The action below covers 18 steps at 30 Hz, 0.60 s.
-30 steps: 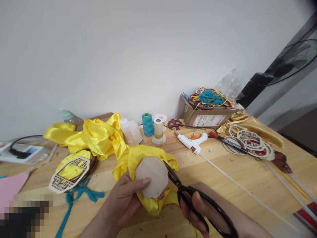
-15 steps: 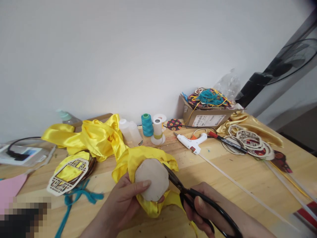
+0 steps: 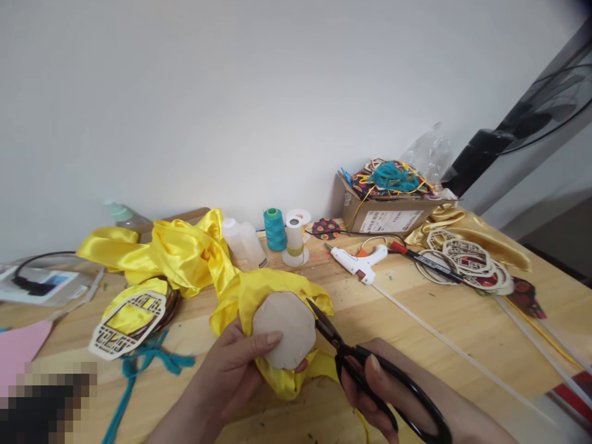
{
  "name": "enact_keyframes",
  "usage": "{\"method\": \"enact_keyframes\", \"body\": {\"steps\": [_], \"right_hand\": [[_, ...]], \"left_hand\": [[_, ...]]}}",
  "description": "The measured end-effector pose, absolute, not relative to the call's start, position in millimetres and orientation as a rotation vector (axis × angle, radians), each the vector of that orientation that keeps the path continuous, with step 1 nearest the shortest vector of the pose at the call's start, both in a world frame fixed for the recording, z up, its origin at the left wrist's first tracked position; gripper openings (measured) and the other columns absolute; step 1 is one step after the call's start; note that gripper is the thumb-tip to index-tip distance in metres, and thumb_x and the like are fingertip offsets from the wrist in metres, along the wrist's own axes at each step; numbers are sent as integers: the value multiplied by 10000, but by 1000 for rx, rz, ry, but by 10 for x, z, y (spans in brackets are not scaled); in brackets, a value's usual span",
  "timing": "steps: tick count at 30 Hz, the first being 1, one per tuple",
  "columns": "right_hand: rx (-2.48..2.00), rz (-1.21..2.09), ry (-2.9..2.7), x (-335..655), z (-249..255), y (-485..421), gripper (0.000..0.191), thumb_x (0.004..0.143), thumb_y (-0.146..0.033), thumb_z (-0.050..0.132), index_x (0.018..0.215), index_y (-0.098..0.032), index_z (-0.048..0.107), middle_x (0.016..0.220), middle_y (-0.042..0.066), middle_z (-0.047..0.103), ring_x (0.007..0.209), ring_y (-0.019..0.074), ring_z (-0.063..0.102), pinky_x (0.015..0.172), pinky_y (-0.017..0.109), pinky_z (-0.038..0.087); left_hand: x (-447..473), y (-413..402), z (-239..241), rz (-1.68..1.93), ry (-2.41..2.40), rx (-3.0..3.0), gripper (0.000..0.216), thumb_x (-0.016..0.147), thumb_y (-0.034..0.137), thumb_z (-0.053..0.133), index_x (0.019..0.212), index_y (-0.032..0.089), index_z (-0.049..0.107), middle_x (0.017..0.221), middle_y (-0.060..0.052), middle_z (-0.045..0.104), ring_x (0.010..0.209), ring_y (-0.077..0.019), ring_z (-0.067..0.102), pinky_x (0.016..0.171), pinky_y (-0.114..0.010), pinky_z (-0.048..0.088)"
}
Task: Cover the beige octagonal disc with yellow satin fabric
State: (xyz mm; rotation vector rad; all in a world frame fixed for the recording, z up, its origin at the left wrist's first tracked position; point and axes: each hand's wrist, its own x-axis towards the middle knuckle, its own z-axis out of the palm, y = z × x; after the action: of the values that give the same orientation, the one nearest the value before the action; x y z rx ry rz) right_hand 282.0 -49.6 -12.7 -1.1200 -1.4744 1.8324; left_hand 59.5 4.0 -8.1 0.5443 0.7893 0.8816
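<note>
My left hand (image 3: 247,361) pinches a grey scallop-edged cardboard disc (image 3: 287,327) against yellow satin fabric (image 3: 277,280), thumb on top and fingers underneath. The cloth spreads out around and below the disc and runs back to a larger heap. In my right hand (image 3: 370,376) are black-handled scissors (image 3: 340,345), their blades close together and pointing up-left. The tips lie over the cloth at the disc's right edge. Whether the blades touch the cloth I cannot tell.
Behind stand a teal thread cone (image 3: 275,231), a white spool (image 3: 295,243) and plastic bottles (image 3: 243,240). A white glue gun (image 3: 358,262) lies right of centre, before a cardboard box (image 3: 388,216). Openwork wooden pieces (image 3: 129,327) lie left, beside teal cord (image 3: 155,354).
The view has shifted very slightly. The scissor tips sit a touch further from the disc, and both hands keep their hold.
</note>
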Motion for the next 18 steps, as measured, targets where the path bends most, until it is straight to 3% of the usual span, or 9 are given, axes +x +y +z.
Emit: {"method": "enact_keyframes", "body": {"steps": [18], "right_hand": [[-1141,1822,-1495,2809,-105,-504,727,774,-780,266,782,-106,540,521,-24,423,395,62,398,369,174,317]], "left_hand": [[566,37,-123,896,782,533,498,695,85,686,1174,172,583,898,-112,723,734,-253,684,604,-325,568]]}}
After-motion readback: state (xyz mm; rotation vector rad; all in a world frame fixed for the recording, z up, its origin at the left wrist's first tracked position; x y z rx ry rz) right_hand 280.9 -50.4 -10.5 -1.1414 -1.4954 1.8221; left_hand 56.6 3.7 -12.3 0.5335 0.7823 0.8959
